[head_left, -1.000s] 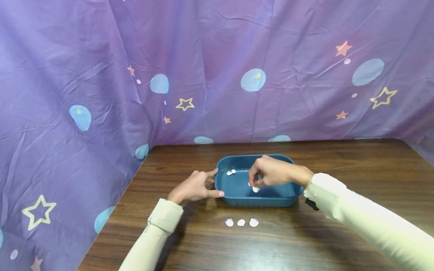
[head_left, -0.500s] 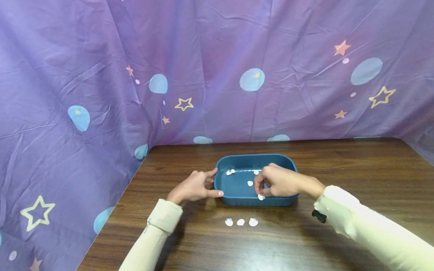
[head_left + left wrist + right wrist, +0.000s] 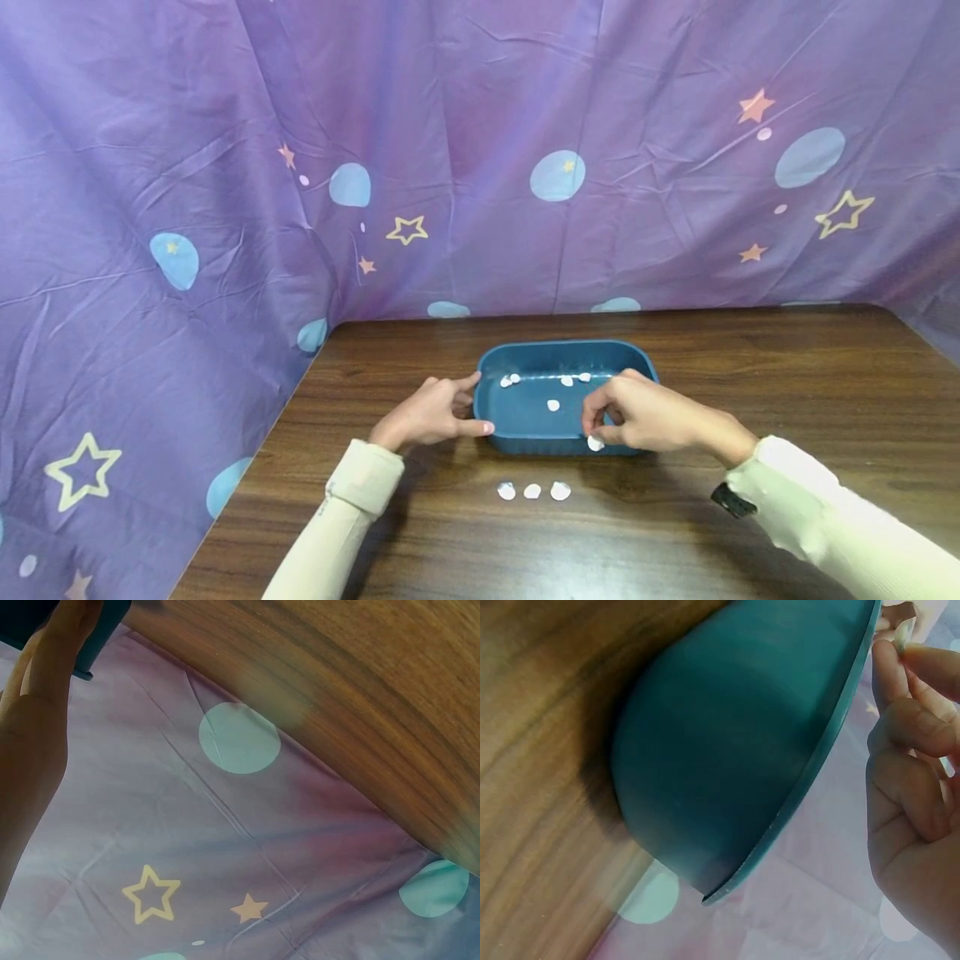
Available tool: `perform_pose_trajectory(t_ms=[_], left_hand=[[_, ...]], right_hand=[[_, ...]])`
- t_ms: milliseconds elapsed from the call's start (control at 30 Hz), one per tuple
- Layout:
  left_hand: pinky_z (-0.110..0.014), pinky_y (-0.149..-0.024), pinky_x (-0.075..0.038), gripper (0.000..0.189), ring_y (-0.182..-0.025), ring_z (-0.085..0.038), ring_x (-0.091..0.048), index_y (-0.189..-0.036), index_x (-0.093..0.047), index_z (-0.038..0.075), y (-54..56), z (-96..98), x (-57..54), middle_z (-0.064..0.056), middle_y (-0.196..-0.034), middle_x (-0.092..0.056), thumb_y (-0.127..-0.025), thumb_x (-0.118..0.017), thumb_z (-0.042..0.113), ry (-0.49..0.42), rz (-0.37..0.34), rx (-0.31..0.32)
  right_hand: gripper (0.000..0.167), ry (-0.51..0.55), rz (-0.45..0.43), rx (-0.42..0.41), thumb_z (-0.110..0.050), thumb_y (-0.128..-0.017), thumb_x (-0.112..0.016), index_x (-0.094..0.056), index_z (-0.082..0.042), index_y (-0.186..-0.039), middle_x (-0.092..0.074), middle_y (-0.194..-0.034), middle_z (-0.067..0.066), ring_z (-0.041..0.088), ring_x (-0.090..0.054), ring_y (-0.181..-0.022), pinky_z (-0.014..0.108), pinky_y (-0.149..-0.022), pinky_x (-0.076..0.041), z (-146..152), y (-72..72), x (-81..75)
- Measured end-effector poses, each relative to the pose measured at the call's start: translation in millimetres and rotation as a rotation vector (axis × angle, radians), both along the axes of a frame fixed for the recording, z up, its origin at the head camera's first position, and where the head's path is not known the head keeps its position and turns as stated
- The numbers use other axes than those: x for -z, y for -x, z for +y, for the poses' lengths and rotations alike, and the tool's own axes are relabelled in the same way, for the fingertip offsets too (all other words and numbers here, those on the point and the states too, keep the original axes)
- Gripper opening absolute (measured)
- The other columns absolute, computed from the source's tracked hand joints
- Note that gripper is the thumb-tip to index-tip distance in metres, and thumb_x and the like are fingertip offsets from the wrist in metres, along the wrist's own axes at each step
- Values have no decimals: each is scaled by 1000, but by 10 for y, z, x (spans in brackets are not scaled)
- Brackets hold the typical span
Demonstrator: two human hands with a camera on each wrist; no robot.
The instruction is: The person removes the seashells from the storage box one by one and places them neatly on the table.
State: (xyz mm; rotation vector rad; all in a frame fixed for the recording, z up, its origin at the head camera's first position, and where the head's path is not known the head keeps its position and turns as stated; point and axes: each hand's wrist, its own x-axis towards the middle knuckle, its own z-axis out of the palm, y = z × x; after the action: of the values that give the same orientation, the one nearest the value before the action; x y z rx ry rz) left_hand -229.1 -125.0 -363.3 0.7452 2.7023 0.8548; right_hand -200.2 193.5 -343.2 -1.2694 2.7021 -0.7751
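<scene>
A blue oblong basin (image 3: 532, 446) stands on the wooden table, with several small white seashells (image 3: 553, 406) on its floor. My left hand (image 3: 427, 414) rests against the basin's left end, thumb and forefinger stretched along the rim. Over the front right of the rim, my right hand (image 3: 648, 410) pinches a white seashell (image 3: 596, 443) between thumb and fingertips. The right wrist view shows that shell's pale edge (image 3: 904, 634) up close, above the basin's rim. On the table in front of the basin lies a row of three white seashells (image 3: 532, 492).
Behind and to the left, a purple cloth (image 3: 480, 167) with stars and spots hangs around the table. The wooden tabletop (image 3: 810, 383) stretches out to the right. A dark device (image 3: 733, 501) sits at the right sleeve's cuff.
My right hand has moved rightward and towards me with the seashell, from inside the basin to over its front rim. Shells behind it have come into view. The left hand keeps its place.
</scene>
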Motion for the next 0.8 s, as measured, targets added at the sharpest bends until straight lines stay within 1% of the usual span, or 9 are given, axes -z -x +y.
perform_pose_trajectory(t_ms=[200, 300, 433, 567, 667, 733, 800], left_hand=[[-43, -111, -50, 92, -116, -28, -70, -153, -34, -4, 4, -2, 2, -15, -121, -73, -84, -80, 38, 8, 10, 0], [-43, -111, -50, 93, -117, -28, -70, -153, -34, -3, 1, -1, 2, -15, -121, -73, -84, -80, 38, 12, 10, 2], [-43, -112, -49, 93, -118, -28, -69, -153, -33, -4, 2, 4, -8, -15, -121, -73, -84, -80, 39, 20, 15, 11], [-43, -113, -48, 93, -119, -28, -69, -153, -33, -4, 1, 6, -19, -16, -122, -72, -85, -80, 38, 24, 7, 9], [-43, -113, -48, 93, -119, -28, -69, -153, -33, -4, -2, 5, -18, -16, -123, -72, -84, -80, 38, 20, -2, 2], [-43, -113, -48, 93, -119, -28, -69, -153, -33, -4, -3, 5, -13, -17, -123, -72, -84, -80, 38, 17, -3, 2], [-44, -113, -48, 93, -119, -28, -69, -153, -33, -4, -4, 6, -10, -17, -123, -72, -85, -80, 38, 17, 0, 6]], right_hand=[[26, 27, 5, 10, -3, -84, -70, -71, -29, -78, -65, -70, -22, -8, -46, -55, 15, -54, -44, 39, -93, 36], [25, 45, 30, 21, -4, -82, -72, -72, -28, -77, -66, -71, -22, -9, -43, -54, 14, -52, -41, 48, -138, 63], [19, 56, 71, 28, -6, -80, -76, -76, -25, -77, -68, -71, -22, -12, -38, -54, 13, -53, -39, 52, -208, 107], [16, 47, 101, 23, -7, -79, -77, -78, -23, -77, -71, -73, -20, -13, -44, -61, 13, -57, -45, 37, -269, 159], [18, 36, 139, 15, -5, -77, -77, -77, -23, -75, -71, -71, -19, -13, -50, -65, 13, -59, -49, 11, -306, 217], [19, 28, 166, 14, -3, -76, -77, -77, -22, -74, -71, -70, -18, -12, -52, -66, 12, -58, -51, -9, -331, 256], [22, 6, 215, 22, -1, -74, -77, -77, -23, -73, -71, -70, -17, -11, -54, -65, 14, -57, -52, -27, -362, 293]])
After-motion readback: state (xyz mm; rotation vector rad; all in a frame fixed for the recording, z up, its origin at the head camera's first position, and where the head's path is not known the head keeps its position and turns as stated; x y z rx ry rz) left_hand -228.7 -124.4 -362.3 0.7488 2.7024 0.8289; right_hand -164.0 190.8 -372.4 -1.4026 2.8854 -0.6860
